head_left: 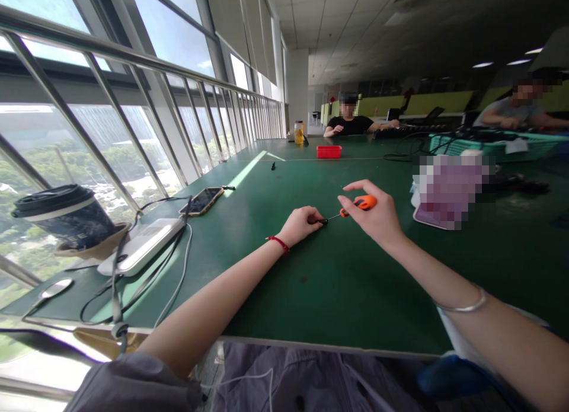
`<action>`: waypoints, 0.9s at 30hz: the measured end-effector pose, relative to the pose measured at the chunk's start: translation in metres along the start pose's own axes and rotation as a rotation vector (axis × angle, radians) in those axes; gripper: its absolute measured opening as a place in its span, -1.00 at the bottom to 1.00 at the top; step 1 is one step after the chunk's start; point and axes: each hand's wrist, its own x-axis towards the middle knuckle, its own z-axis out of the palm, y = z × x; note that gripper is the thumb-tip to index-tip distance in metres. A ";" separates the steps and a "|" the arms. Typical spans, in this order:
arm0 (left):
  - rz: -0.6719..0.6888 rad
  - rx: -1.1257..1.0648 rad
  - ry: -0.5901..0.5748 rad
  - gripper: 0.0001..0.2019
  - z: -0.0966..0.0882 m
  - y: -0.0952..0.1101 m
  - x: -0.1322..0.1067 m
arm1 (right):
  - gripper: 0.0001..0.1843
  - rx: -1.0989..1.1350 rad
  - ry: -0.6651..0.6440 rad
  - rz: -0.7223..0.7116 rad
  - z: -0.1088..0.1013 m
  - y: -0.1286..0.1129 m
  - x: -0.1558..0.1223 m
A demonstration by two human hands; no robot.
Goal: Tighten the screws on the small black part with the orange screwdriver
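My right hand grips a small screwdriver with an orange handle, its thin shaft pointing left. The tip meets a small dark part that my left hand pinches against the green table. A red string bracelet is on my left wrist and a silver bangle on my right forearm. The dark part is mostly hidden by my left fingers.
At the left stand a paper coffee cup with a black lid, a white device with cables and a phone. A red box and a yellow jar sit farther back. Two other people sit at the far end. A blurred item lies at the right.
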 end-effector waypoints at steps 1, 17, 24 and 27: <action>0.007 0.011 0.001 -0.92 0.000 0.000 0.000 | -0.69 0.009 -0.004 -0.010 0.000 0.000 0.000; 0.069 0.121 0.004 -0.90 0.000 0.001 -0.001 | -0.58 0.052 0.013 -0.047 0.000 -0.001 -0.001; 0.070 0.127 0.000 -0.90 0.000 0.002 -0.001 | -0.66 0.036 -0.035 -0.008 0.000 -0.001 -0.001; 0.074 0.122 -0.001 -0.90 0.000 0.001 0.000 | -0.74 0.064 -0.032 -0.033 0.000 -0.001 -0.001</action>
